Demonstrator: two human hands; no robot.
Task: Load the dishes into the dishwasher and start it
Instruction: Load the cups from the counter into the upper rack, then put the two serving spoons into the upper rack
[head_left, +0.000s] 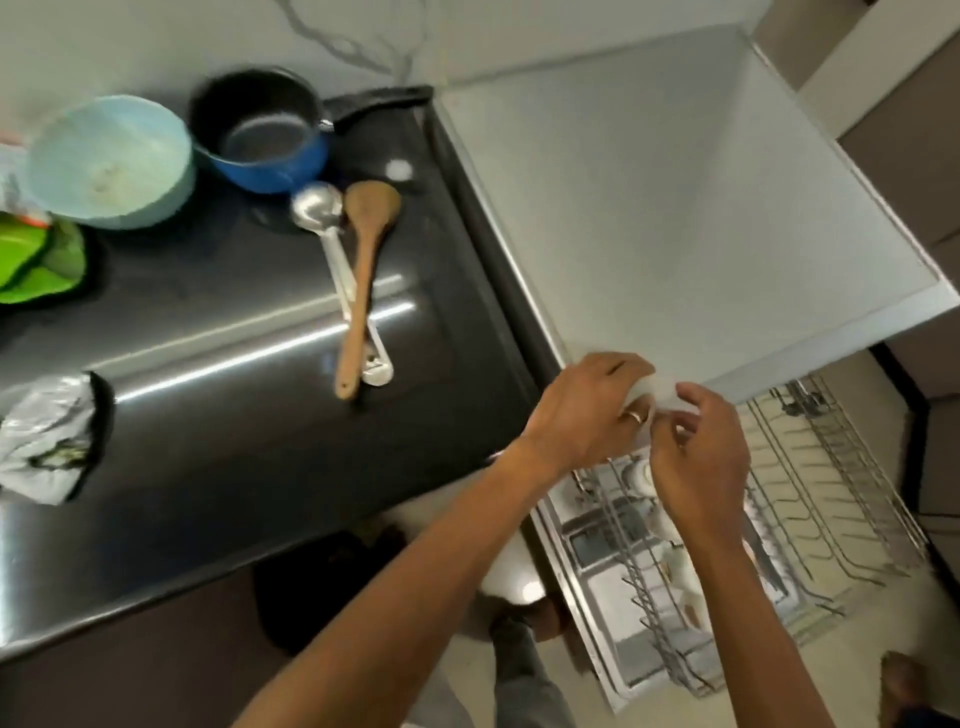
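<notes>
On the surface (218, 322), the bowl (109, 161) sits left of the saucepan (260, 130); ladle (337, 275) and wooden spoon (363, 280) lie crossed before it. Dishwasher rack (727, 571) stands right, below.

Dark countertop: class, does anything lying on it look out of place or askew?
Nothing is spilled or broken. The wooden spoon lies crossed over the metal ladle, and a crumpled foil packet sits near the countertop's left edge. Both hands hold a pale, blurred object.

Blurred white cup (655, 391) above open dishwasher's pulled-out wire rack (810, 499).
</notes>
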